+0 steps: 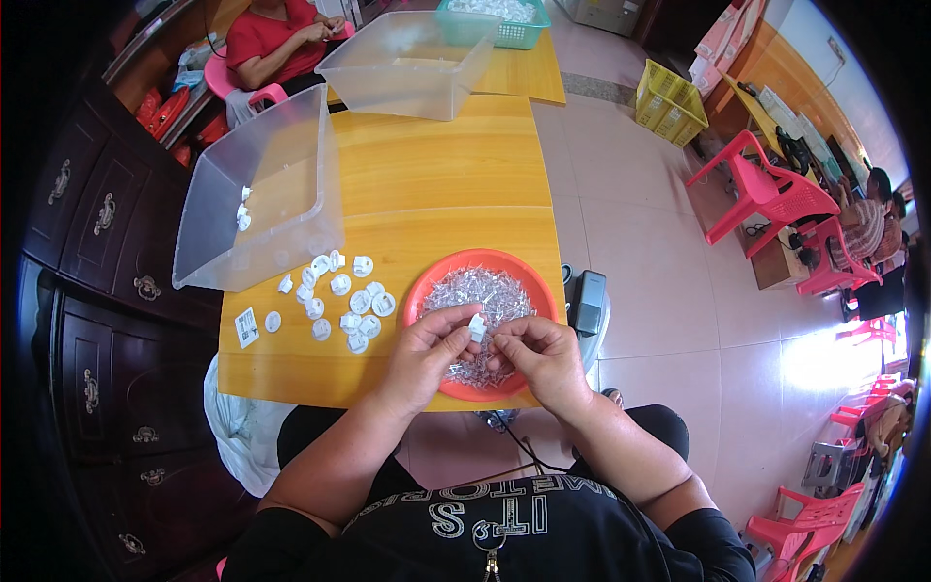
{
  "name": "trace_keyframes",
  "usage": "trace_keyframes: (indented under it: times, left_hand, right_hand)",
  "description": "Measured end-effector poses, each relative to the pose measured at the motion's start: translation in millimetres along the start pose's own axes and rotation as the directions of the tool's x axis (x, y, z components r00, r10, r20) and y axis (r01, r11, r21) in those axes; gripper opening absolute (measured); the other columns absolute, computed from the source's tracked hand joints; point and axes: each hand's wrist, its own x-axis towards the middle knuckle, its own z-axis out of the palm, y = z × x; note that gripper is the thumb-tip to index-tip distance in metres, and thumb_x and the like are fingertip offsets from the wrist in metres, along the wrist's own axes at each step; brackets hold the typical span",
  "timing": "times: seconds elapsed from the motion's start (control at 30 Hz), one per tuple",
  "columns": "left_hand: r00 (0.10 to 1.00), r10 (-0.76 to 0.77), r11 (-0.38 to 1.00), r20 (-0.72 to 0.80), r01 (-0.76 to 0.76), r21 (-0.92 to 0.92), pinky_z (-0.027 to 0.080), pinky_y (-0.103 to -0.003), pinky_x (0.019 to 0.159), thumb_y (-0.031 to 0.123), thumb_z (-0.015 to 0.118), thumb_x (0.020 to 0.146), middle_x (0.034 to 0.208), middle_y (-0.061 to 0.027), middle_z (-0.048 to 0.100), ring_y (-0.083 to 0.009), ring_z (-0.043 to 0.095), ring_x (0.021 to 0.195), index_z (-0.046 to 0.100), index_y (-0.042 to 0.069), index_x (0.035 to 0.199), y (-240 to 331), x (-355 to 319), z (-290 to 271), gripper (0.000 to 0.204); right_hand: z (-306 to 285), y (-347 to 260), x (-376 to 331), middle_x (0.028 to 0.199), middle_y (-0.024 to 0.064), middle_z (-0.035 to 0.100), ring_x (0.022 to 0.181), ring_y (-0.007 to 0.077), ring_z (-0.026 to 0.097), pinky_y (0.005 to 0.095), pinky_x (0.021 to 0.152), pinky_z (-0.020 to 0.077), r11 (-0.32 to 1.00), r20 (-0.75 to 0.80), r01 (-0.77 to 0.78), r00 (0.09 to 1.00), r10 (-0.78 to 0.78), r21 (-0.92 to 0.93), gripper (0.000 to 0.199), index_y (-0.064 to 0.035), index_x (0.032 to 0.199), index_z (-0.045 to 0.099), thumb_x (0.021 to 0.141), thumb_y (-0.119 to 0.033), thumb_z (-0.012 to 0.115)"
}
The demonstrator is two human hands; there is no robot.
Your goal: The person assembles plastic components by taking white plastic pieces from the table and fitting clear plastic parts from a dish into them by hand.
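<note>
Item: white part (477, 327), small plastic piece, pinched between the fingertips of both hands directly above the red dish (427, 286), so anything dropped lands back in the dish

Left hand (427, 351): fingers curled, thumb and forefinger closed on the lower left of the white part, steadying it; heel of the hand rests over the near rim of the dish

Right hand (543, 354): fingers bent inward, tips meeting the white part from the right; whether it also grips one of the clear bits cannot be told, the fingers hide it

Red dish: round, shallow, at the near edge of the table (436, 175), close to the body so both hands reach it without stretching; holds a heap of clear bits (480, 291), small and glinting, too fine to make out singly

White pieces (339, 301): loose cluster of similar round and square parts, lying flat on the table just left of the dish, within easy reach of the left hand; one small flat tag (246, 327) lies at the left edge of the group

Clear bin (262, 194): large, tilted on its side against the table's left edge, mouth facing the cluster; a few white pieces inside

Second clear bin (407, 63) and green basket (495, 21): farther up the table, well apart from the hands

Another person in red (276, 39) sits at the far left corner, hands together
</note>
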Motion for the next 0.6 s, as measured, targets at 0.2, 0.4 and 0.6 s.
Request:
trace_keyframes:
  times: [0.2,0.4,0.6]
  left_hand:
    - [1.000,0.013,0.999,-0.009,-0.012,0.049,0.048,-0.026,0.079,0.010,0.054,0.098,0.101,-0.0053,0.064,-0.0122,0.060,0.088,0.055,0.003,0.130,3.6,-1.0,2.8,0.033]
    - [0.997,0.070,0.971,-0.014,-0.065,0.229,0.049,-0.026,0.080,0.012,0.056,0.098,0.099,-0.0056,0.063,-0.0120,0.060,0.087,0.057,0.002,0.128,6.7,-2.7,5.9,0.032]
    - [1.000,0.008,0.990,-0.013,-0.006,0.144,0.049,-0.026,0.079,0.011,0.054,0.098,0.101,-0.0060,0.064,-0.0124,0.061,0.087,0.056,0.003,0.128,3.0,-1.1,1.9,0.032]
  right_hand:
    - [-0.2,0.8,-0.3,0.085,0.0075,0.067,0.073,0.0127,0.067,0.0252,0.065,0.0555,0.999,-0.011,0.025,1.000,-0.026,-0.039,0.009,0.0034,0.100,0.063,0.095,-0.003,0.058]
    - [-0.9,2.4,-1.8,0.086,0.0073,0.068,0.074,0.0121,0.067,0.0249,0.065,0.0557,0.988,-0.006,0.083,0.996,-0.084,-0.127,0.009,0.0031,0.100,0.063,0.095,-0.004,0.058]
    - [1.4,-0.7,-3.0,0.083,0.0053,0.067,0.072,0.0102,0.065,0.0233,0.065,0.0535,0.987,-0.015,0.085,0.996,-0.088,-0.140,0.008,0.0035,0.098,0.063,0.094,-0.002,0.059]
